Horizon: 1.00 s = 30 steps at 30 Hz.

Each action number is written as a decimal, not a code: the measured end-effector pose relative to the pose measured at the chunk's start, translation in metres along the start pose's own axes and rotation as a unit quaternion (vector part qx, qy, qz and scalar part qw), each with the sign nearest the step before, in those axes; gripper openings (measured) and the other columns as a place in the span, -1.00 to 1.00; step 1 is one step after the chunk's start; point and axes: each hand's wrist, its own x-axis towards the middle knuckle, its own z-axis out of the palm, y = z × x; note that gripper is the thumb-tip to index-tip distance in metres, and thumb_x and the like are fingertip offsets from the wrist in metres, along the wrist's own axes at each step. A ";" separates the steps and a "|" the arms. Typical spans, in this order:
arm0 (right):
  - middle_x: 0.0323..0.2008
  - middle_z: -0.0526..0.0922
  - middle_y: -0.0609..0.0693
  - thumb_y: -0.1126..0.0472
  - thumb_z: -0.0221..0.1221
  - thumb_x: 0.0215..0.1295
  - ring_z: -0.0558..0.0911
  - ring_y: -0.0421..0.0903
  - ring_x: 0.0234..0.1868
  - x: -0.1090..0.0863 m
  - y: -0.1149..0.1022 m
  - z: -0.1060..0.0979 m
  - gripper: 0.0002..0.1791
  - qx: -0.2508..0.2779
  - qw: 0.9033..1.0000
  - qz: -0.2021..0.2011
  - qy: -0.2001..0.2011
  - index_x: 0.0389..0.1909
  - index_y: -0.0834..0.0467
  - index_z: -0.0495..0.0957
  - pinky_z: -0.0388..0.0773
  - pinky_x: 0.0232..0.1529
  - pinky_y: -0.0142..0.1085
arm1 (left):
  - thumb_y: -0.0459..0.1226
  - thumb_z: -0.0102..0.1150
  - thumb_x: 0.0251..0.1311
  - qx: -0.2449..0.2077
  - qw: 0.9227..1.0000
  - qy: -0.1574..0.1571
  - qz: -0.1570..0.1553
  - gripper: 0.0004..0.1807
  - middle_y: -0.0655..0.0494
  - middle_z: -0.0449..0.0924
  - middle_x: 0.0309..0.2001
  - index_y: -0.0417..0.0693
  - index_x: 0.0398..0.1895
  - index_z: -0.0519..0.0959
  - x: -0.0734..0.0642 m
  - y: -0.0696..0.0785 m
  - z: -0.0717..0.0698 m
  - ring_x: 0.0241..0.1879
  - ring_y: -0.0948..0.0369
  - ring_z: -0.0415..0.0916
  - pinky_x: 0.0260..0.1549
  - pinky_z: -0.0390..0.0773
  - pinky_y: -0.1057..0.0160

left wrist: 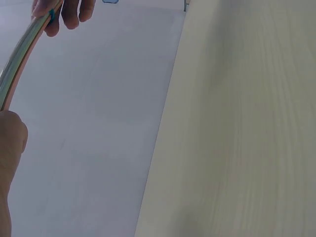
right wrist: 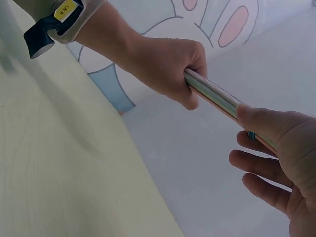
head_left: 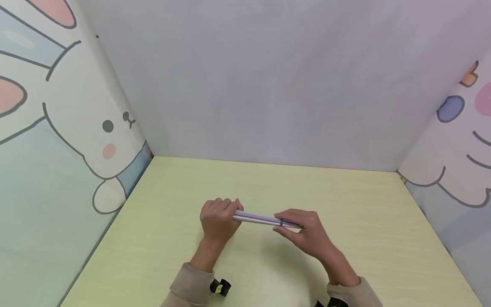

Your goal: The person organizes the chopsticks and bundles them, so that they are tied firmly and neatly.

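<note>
Above the table, a slim bundle of straw-like sticks [head_left: 256, 218] in white, purple, green and orange is held between both hands. My left hand [head_left: 219, 219] grips one end in a closed fist, which hides that end. Toward the other end, my right hand [head_left: 308, 232] pinches the bundle between thumb and fingers, close to a thin blue tie [head_left: 281, 222] wrapped round it. In the right wrist view the tie [right wrist: 251, 135] shows just below the thumb, and the lower fingers are spread away from the sticks [right wrist: 215, 95].
A pale yellow wood-grain table [head_left: 184, 183] lies under the hands. A plain grey-white wall [head_left: 264, 85] rises at the back, and side panels with cartoon drawings [head_left: 76, 128] stand left and right. Black straps [head_left: 220, 287] sit at the sleeve cuffs.
</note>
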 end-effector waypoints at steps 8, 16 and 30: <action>-0.21 0.77 0.06 0.09 0.46 0.16 0.75 -0.08 -0.26 0.001 0.003 -0.007 -0.60 -0.016 0.998 -0.038 0.040 -0.07 0.26 0.71 0.59 -0.13 -0.46 | -0.24 0.06 0.15 0.010 1.000 0.001 -0.009 -0.65 0.15 0.50 -0.76 -0.04 -0.79 0.49 0.001 -0.007 0.000 -0.79 0.21 0.29 -0.71 0.44 0.19; -0.26 0.77 0.00 0.25 0.36 0.27 0.74 -0.13 -0.31 0.006 0.003 -0.006 -0.82 -0.051 0.998 -0.042 0.011 -0.14 0.21 0.72 0.62 -0.20 -0.43 | -0.27 0.12 0.06 0.006 1.000 -0.003 -0.018 -0.72 0.15 0.53 -0.74 -0.05 -0.78 0.50 0.002 -0.009 -0.001 -0.80 0.20 0.30 -0.70 0.46 0.18; -0.28 0.79 -0.03 -0.06 0.25 0.38 0.76 -0.17 -0.35 0.009 -0.003 0.002 -0.61 -0.153 0.987 -0.055 -0.014 -0.17 0.23 0.74 0.66 -0.32 -0.36 | -0.26 0.09 0.12 -0.004 1.000 -0.028 -0.012 -0.69 0.15 0.50 -0.75 -0.05 -0.77 0.53 0.002 0.000 0.001 -0.78 0.21 0.31 -0.66 0.46 0.19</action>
